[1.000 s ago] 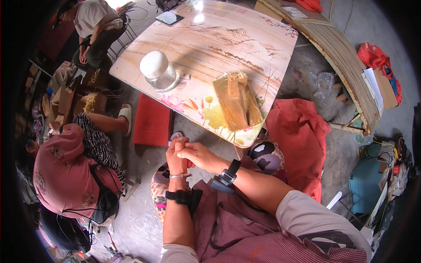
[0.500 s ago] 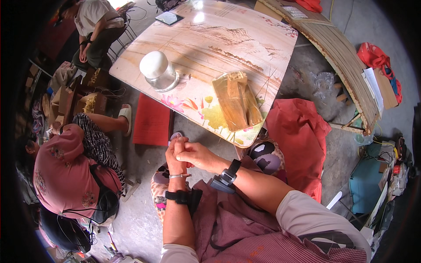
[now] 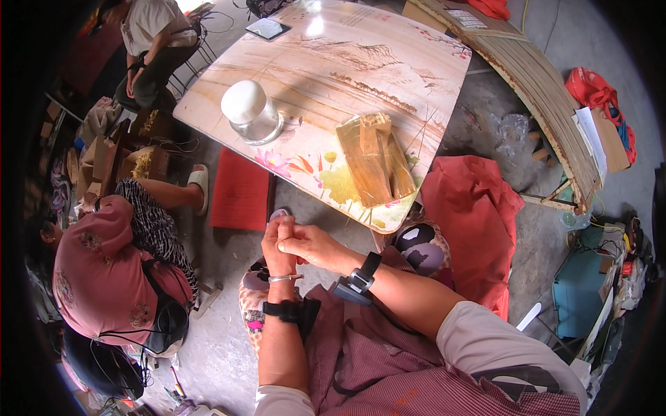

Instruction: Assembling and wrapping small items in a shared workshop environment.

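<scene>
My left hand (image 3: 278,255) and my right hand (image 3: 309,247) are clasped together above my lap, just short of the table's near edge. The right hand's fingers wrap round the left hand, whose fingers are curled and partly hidden. No object shows in either. A bracelet and a black strap circle my left wrist, and a dark device is strapped on my right wrist. Beyond my hands, a yellow-brown clear-wrapped packet (image 3: 374,159) lies on the patterned table (image 3: 312,90). A glass jar with a white rounded top (image 3: 250,114) stands on the table's left part.
A phone (image 3: 267,28) lies at the table's far edge. A red sheet (image 3: 241,191) is on the floor below it, and red cloth (image 3: 472,222) hangs at right. One person (image 3: 118,270) sits at left, another (image 3: 156,52) at far left. A slatted bench (image 3: 534,83) stands right.
</scene>
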`<state>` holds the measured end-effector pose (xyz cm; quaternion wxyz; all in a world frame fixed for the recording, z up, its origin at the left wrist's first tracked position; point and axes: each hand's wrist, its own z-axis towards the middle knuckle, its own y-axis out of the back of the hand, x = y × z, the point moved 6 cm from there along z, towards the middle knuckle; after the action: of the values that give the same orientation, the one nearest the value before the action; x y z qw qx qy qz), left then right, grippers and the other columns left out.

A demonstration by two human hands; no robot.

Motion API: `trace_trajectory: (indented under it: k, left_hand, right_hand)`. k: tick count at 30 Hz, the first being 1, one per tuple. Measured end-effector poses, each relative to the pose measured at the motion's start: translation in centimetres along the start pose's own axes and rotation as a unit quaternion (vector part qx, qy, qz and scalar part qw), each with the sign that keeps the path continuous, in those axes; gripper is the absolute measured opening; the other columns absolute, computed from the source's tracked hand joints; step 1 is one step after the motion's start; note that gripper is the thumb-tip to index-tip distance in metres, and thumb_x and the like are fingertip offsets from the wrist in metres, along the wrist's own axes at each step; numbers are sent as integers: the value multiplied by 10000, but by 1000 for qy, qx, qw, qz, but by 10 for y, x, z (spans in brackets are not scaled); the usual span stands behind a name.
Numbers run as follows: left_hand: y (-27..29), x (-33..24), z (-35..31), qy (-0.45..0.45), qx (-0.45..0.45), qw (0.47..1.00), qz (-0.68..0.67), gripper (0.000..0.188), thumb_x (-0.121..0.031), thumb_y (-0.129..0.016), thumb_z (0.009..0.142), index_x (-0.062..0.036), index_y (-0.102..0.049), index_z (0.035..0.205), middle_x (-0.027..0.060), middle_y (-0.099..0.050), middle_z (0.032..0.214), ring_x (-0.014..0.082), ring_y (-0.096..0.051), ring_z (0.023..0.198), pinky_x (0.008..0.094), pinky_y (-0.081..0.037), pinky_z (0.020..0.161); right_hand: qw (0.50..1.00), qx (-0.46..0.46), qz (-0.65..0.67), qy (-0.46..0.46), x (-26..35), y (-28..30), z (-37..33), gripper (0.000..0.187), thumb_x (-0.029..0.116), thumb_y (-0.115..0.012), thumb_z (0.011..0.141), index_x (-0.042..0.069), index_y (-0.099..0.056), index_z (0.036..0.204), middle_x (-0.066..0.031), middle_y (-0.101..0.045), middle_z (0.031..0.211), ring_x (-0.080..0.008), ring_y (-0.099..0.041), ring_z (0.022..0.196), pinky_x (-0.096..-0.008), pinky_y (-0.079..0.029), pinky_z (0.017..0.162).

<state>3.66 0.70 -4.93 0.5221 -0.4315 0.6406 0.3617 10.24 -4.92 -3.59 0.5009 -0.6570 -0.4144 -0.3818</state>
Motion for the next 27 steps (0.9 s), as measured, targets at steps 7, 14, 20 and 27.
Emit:
trace_trajectory:
  k: [7, 14, 20, 27]
  left_hand:
    - [0, -3, 0, -28, -5, 1000, -9, 238, -212, -509, 813, 24, -535, 836, 46, -574, 756, 99, -517, 679, 205, -417, 619]
    - [3, 2, 4, -25, -18, 999, -19, 211, -191, -523, 808, 19, -529, 827, 62, -578, 760, 105, -532, 693, 211, -432, 611]
    - [2, 1, 2, -29, -23, 999, -12, 208, -187, -515, 810, 20, -534, 826, 52, -576, 756, 102, -530, 677, 205, -430, 601]
    - [1, 0, 3, -29, -10, 999, -26, 218, -190, -486, 817, 21, -537, 834, 53, -574, 764, 106, -531, 684, 211, -433, 609]
  right_hand:
    - [998, -6, -63, 1, 9, 1, -4, 285, 290, -508, 764, 10, -546, 798, -12, -522, 629, -79, -477, 553, -222, -373, 470]
    - [995, -36, -89, 11, 1, 6, -1, 343, 331, -531, 738, -7, -553, 793, -34, -537, 621, -107, -494, 551, -243, -391, 480]
    - [997, -31, -66, 24, 4, 4, -1, 358, 322, -554, 724, -28, -546, 797, -39, -540, 640, -103, -500, 585, -237, -401, 512]
    - [1000, -9, 18, 18, 2, 2, 0, 279, 250, -591, 724, -11, -548, 815, -20, -543, 696, -70, -486, 618, -210, -393, 518]
